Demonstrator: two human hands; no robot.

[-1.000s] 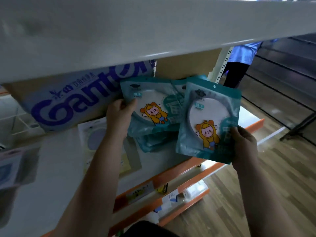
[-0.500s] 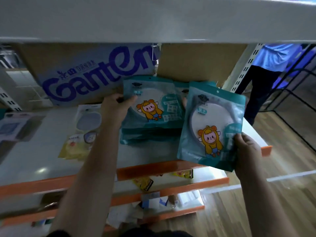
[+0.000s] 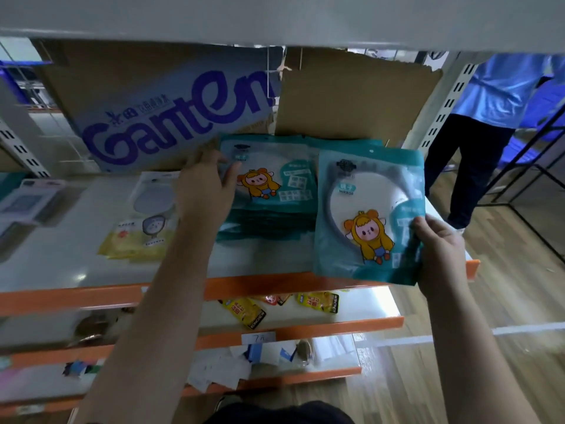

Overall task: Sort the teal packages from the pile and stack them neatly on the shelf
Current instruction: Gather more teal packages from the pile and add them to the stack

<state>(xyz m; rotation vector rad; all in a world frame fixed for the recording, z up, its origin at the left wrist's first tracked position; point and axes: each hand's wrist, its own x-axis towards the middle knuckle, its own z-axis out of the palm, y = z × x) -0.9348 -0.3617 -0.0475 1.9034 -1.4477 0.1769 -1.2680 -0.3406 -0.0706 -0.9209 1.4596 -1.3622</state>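
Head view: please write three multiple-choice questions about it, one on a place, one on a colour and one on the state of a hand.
1. Where does the teal stack lie?
A. on the floor
B. on the white shelf, in front of the cardboard
C. on the lowest shelf

2. What colour is the front edge of this shelf?
A. green
B. black
C. orange

3. What does the right hand do?
A. grips a single teal package
B. hangs empty
C. presses the cardboard

Answers:
1 B: the stack rests on the white board, with the brown cardboard behind it.
2 C: an orange strip runs along the front.
3 A: its fingers curl round the package's right edge, to the right of the stack.
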